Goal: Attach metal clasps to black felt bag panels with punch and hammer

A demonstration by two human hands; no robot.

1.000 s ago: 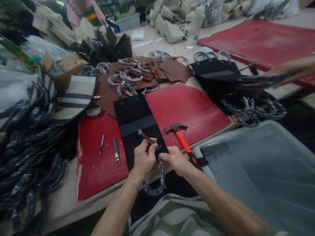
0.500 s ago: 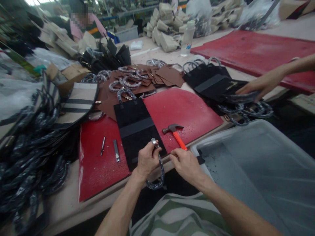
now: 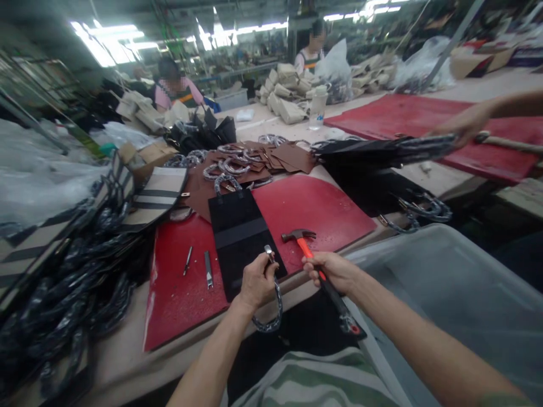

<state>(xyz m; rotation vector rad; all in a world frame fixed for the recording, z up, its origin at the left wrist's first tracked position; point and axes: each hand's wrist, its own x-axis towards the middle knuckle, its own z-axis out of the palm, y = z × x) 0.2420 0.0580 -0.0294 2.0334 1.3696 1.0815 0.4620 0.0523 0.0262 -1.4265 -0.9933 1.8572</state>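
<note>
My right hand [image 3: 328, 270] is wrapped around the orange and black handle of a claw hammer [image 3: 304, 242], whose head lies toward the red board. My left hand [image 3: 258, 278] pinches a small silver metal clasp [image 3: 268, 249] at the near edge of a black bag panel [image 3: 240, 229]. Below that hand a plastic-wrapped bag handle [image 3: 278, 308] hangs over the table edge. The panel lies flat on the red board [image 3: 314, 206], with another wrapped handle [image 3: 223, 182] at its far end. How the clasp joins the panel is hidden by my fingers.
Left of the panel lie a thin metal punch [image 3: 188, 260] and a flat forked tool [image 3: 208, 270]. Bags with wrapped handles pile up at left. A grey bin [image 3: 445, 282] stands at right. A co-worker's hand [image 3: 462, 127] holds black panels at upper right.
My right hand has closed around the hammer's handle, and the hammer has turned slightly. The co-worker's hand has lifted black panels. My view has tilted up; my left hand keeps its pinch.
</note>
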